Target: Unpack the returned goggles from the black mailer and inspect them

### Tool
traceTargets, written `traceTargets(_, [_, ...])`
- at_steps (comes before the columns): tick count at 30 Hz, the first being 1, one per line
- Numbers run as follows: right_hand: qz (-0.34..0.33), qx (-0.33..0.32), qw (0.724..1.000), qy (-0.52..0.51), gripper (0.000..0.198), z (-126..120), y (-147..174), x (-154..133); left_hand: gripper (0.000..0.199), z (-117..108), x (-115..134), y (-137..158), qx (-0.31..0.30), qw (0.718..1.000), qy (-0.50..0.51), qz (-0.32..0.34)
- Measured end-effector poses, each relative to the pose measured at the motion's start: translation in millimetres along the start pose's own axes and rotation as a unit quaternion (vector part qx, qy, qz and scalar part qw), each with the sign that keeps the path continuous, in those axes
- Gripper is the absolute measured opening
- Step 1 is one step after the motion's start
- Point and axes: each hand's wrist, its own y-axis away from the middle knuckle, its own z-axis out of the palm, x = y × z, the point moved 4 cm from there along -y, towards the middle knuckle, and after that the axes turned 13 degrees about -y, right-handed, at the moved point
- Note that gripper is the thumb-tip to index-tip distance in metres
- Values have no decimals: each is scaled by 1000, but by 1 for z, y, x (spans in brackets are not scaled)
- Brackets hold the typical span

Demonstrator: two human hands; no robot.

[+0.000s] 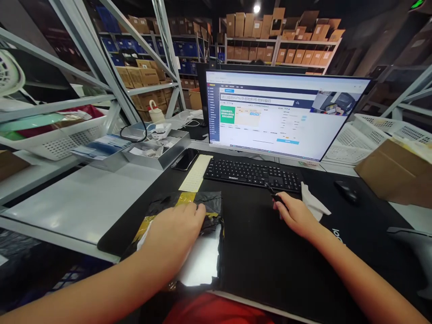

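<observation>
A black plastic parcel (213, 202) with yellow tape lies at the desk's near edge, and a bright white surface shows through its torn wrapping. My left hand (182, 225) is closed over the parcel, its fingers curled and pressing on the top; the fingertips are partly hidden. To the right, my right hand (293, 211) grips a slim black pen-like tool (272, 191), its thin end pointing toward the keyboard. A crumpled white tissue (312, 202) lies just beside that hand. The tool's exact kind is not clear.
Ahead are a black keyboard (249, 173), a pale yellow sheet (195, 173), a phone (185, 159) and a lit monitor (263, 126). A mouse (347, 191), a cardboard box (394, 173) and a grey device (411, 247) stand right. Grey trays (162, 150) sit left.
</observation>
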Motion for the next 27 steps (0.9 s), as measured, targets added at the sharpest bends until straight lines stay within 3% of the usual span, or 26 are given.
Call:
traceTargets(4, [-3,-38,989,-142,30,3,-6,-31,48,-10,26,-4,144,987,-66,22])
traceTargets(7, [-10,-76,980,-184,30,7,-9,-46,25,-5,26,-14,134,989,-37,47])
traceTargets(9, [-45,-85,984,-150,22,8,-9,-56,21,-1,17,-20,108,992,5,66])
traceTargets(12, [-134,-91,987,2,16,10,-8,-73,21,1,0,-22,103,992,48,63])
traceTargets(15, [-261,-70,947,176,23,16,-9,-91,21,3,-7,-21,107,991,63,56])
traceTargets(18, [-351,-33,905,240,34,23,-14,-102,21,3,-4,-20,129,988,59,62])
traceTargets(21, [-366,-21,896,249,36,31,-21,-103,21,2,1,-18,167,983,34,64])
traceTargets(27, [-321,15,920,226,32,43,-33,-97,21,1,6,-14,255,964,-4,76])
